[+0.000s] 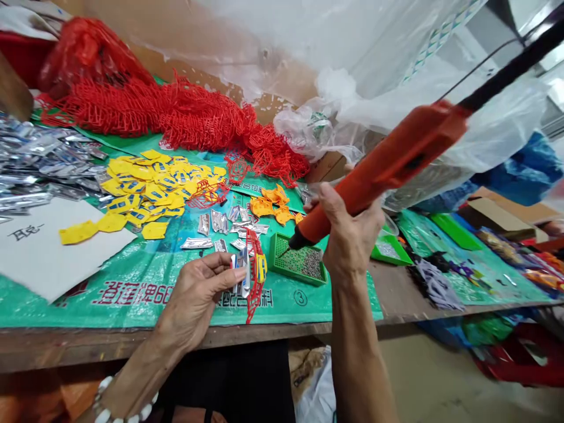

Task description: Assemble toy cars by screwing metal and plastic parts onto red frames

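Currently left hand (198, 288) pinches silver piece (242, 276), red strip (254, 291) alongside, near green tray (295, 275); right hand (355, 238) grips red screwdriver (388, 158). Loose pinch could let silver piece slip; bit (285, 252) swing could scatter screws (312, 264).

Left grip (194, 294): silver piece (245, 286); right grip (352, 241): screwdriver (388, 161)

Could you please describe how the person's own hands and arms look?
The left hand and right hand wear no gloves, and no sleeve shows on either forearm. A bracelet of white beads circles the left wrist; none shows on the right.
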{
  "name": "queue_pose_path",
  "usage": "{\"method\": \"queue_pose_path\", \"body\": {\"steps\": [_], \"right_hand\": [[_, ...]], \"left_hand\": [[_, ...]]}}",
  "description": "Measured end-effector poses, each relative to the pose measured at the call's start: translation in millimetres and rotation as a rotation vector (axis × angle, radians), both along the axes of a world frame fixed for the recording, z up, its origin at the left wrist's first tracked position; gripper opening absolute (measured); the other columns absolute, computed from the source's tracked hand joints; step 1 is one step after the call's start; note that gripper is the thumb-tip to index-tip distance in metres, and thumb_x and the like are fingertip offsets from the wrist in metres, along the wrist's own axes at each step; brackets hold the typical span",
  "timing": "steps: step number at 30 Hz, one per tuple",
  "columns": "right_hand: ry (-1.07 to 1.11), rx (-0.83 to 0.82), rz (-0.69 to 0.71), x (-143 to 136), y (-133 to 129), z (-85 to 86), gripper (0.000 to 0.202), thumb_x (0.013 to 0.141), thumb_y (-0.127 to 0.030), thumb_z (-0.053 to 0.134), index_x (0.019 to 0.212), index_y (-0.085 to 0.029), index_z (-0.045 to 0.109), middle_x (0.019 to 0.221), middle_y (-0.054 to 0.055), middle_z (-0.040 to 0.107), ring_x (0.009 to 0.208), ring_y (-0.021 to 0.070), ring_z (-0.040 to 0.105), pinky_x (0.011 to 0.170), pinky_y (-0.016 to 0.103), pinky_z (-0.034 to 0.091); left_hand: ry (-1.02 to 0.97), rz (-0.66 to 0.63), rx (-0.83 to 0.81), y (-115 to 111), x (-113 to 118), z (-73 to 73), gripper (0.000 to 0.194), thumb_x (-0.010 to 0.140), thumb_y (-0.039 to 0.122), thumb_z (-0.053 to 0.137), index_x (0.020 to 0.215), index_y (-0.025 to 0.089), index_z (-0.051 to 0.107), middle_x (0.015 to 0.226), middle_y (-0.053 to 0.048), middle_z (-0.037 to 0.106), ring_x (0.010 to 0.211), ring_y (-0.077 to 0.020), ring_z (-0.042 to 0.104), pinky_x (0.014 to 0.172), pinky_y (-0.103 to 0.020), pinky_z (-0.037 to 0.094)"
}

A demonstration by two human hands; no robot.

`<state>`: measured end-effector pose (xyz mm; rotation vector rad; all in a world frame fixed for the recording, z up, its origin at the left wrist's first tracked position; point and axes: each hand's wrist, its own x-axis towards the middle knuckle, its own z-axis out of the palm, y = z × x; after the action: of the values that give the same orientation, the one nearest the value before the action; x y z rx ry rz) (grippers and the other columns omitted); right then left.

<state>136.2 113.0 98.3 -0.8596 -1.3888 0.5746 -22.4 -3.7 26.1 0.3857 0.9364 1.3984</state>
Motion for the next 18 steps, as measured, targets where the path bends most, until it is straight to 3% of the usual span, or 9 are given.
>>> {"method": "queue_pose_path", "body": {"steps": [2, 4, 6, 7, 9, 11, 13, 18], "right_hand": [[-0.187, -0.020, -0.076, 3, -3, -9.3, 0.051, 0.075, -0.037, 0.075, 0.118, -0.019, 0.056, 0.095, 0.004, 0.063, 0.085, 0.0192, 0.065, 0.079, 0.040, 0.054], [-0.331, -0.013, -0.144, 4, -16, -18.4, 0.070, 0.077, -0.036, 0.072, 0.138, -0.023, 0.041, 0.122, 0.009, 0.058, 0.110, 0.0235, 0.058, 0.095, 0.045, 0.047], [-0.347, -0.003, -0.244, 1, -36, -28.8, 0.079, 0.079, -0.035, 0.070, 0.146, -0.024, 0.030, 0.133, 0.011, 0.051, 0.119, 0.0244, 0.052, 0.100, 0.046, 0.043], [-0.305, -0.025, -0.262, -2, -48, -34.7, 0.074, 0.080, -0.035, 0.069, 0.145, -0.025, 0.034, 0.133, 0.011, 0.052, 0.117, 0.0237, 0.053, 0.099, 0.045, 0.044], [-0.181, -0.191, -0.129, -12, -70, -48.0, 0.054, 0.085, -0.037, 0.064, 0.135, -0.025, 0.048, 0.121, 0.008, 0.061, 0.105, 0.0200, 0.059, 0.093, 0.039, 0.047], [-0.021, -0.516, 0.142, -24, -87, -61.8, 0.040, 0.088, -0.040, 0.060, 0.124, -0.023, 0.058, 0.112, 0.007, 0.066, 0.096, 0.0181, 0.063, 0.087, 0.034, 0.051], [0.185, -0.739, 0.348, -35, -96, -73.7, 0.034, 0.087, -0.041, 0.061, 0.115, -0.021, 0.064, 0.108, 0.006, 0.069, 0.090, 0.0170, 0.065, 0.082, 0.031, 0.052], [0.524, -0.882, 0.464, -50, -100, -87.0, 0.023, 0.081, -0.031, 0.071, 0.100, -0.019, 0.069, 0.102, 0.004, 0.072, 0.083, 0.0149, 0.067, 0.075, 0.025, 0.053]], "left_hand": [[-0.051, -0.009, 0.027, -3, -8, 1.4, 0.018, 0.063, 0.019, 0.084, 0.077, 0.011, 0.075, 0.074, -0.002, 0.071, 0.063, -0.0074, 0.061, 0.061, -0.014, 0.048], [-0.117, 0.000, 0.052, -5, -14, 1.4, 0.020, 0.064, 0.018, 0.084, 0.081, 0.010, 0.076, 0.077, -0.003, 0.072, 0.065, -0.0088, 0.063, 0.065, -0.015, 0.050], [-0.193, 0.025, 0.069, -6, -19, 0.0, 0.023, 0.063, 0.016, 0.084, 0.084, 0.011, 0.076, 0.077, -0.004, 0.073, 0.066, -0.0097, 0.064, 0.066, -0.016, 0.052], [-0.231, 0.032, 0.076, -6, -21, -1.0, 0.023, 0.063, 0.015, 0.084, 0.084, 0.011, 0.076, 0.076, -0.003, 0.073, 0.065, -0.0096, 0.064, 0.065, -0.017, 0.053], [-0.303, 0.024, 0.092, -6, -23, -3.1, 0.022, 0.063, 0.015, 0.084, 0.084, 0.012, 0.076, 0.075, -0.004, 0.074, 0.063, -0.0099, 0.064, 0.065, -0.018, 0.053], [-0.347, 0.003, 0.097, -6, -23, -4.6, 0.021, 0.066, 0.015, 0.082, 0.086, 0.013, 0.077, 0.077, -0.005, 0.075, 0.064, -0.0114, 0.066, 0.065, -0.020, 0.054], [-0.356, -0.002, 0.092, -7, -22, -5.5, 0.021, 0.068, 0.015, 0.080, 0.089, 0.013, 0.077, 0.079, -0.006, 0.075, 0.066, -0.0130, 0.066, 0.065, -0.021, 0.055], [-0.320, -0.011, 0.102, -7, -22, -9.0, 0.020, 0.072, 0.012, 0.076, 0.092, 0.013, 0.077, 0.081, -0.007, 0.076, 0.067, -0.0138, 0.067, 0.067, -0.022, 0.055]]}}
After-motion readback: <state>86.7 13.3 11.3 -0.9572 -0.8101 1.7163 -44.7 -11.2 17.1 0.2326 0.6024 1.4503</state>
